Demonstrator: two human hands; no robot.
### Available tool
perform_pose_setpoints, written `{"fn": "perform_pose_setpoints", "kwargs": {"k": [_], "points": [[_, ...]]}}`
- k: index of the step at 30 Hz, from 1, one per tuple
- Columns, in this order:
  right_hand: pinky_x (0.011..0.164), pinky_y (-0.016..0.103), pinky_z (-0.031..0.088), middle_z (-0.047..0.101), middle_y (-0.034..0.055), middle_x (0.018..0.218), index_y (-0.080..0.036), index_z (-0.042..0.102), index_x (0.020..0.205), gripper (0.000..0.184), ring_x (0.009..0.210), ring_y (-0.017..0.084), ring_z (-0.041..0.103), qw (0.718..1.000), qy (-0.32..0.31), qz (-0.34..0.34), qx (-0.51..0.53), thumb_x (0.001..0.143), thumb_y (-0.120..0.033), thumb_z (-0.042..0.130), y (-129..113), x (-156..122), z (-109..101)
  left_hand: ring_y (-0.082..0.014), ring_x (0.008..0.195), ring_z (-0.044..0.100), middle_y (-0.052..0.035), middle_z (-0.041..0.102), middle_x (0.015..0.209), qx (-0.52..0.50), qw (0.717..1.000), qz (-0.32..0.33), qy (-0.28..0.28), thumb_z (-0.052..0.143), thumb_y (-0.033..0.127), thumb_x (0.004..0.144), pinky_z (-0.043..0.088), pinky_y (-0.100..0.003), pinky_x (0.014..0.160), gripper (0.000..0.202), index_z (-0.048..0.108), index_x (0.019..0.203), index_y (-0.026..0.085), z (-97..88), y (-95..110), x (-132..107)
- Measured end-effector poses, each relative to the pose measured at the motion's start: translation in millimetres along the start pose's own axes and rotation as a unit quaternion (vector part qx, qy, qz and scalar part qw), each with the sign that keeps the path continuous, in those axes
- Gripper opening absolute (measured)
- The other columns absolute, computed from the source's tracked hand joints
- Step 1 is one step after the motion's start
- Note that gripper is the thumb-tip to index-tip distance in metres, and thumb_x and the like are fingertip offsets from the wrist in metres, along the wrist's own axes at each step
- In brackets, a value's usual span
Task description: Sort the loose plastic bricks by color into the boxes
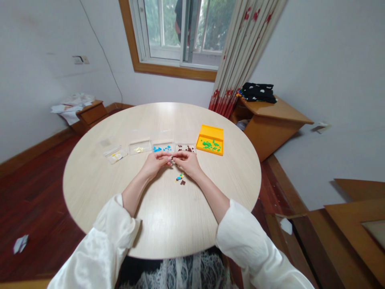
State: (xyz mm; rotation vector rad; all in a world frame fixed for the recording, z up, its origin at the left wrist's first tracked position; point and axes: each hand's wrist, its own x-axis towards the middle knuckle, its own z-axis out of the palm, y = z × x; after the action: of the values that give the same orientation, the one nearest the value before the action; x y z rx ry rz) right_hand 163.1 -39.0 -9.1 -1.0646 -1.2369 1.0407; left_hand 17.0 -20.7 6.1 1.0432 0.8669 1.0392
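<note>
My left hand (155, 163) and my right hand (187, 162) meet above the middle of the round table, fingertips pinched together. Between them is something small and pale, too tiny to make out. Just below my right hand lies a little group of loose building bricks (179, 177), blue, green and yellow, with a dark brown brick (183, 182) beside them. Behind my fingers stand a clear box with blue bricks (162, 148) and another with brown bricks (185, 148), both partly covered by my hands.
An open yellow case (212, 129) with green bricks stands right of the clear boxes. To their left are a clear box (130, 147) with pale yellow pieces and a zip bag (115, 155). The round table (168, 224) ends near my lap; a wooden cabinet (267, 124) stands behind it at right.
</note>
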Motion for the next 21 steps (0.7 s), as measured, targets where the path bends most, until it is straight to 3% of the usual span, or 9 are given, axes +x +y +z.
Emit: {"fn": "perform_pose_setpoints", "kwargs": {"k": [9,21], "points": [[0.078,0.033,0.054,0.074,0.0045,0.081,-0.017,0.071,0.078,0.015,0.076,0.016,0.068,1.000,-0.002,-0.019,0.006,0.064,-0.020,0.067,-1.0,-0.1,-0.2,-0.0094,0.056,0.057,-0.0048,0.069,0.067,-0.019,1.000,-0.015,-0.014,0.087,0.023,0.046,0.051,-0.028,0.065,0.032,0.074,0.072,0.011,-0.5,0.2,0.6],[0.077,0.031,0.054,0.073,0.0037,0.082,-0.018,0.072,0.079,0.015,0.076,0.015,0.067,0.999,-0.003,-0.037,-0.013,0.066,-0.020,0.065,0.0,-0.7,0.7,-0.0101,0.055,0.057,-0.0038,0.066,0.062,-0.027,0.999,-0.012,-0.015,0.088,0.030,0.042,0.053,-0.029,0.065,0.036,0.072,0.067,0.011,2.0,1.6,-1.2]]}}
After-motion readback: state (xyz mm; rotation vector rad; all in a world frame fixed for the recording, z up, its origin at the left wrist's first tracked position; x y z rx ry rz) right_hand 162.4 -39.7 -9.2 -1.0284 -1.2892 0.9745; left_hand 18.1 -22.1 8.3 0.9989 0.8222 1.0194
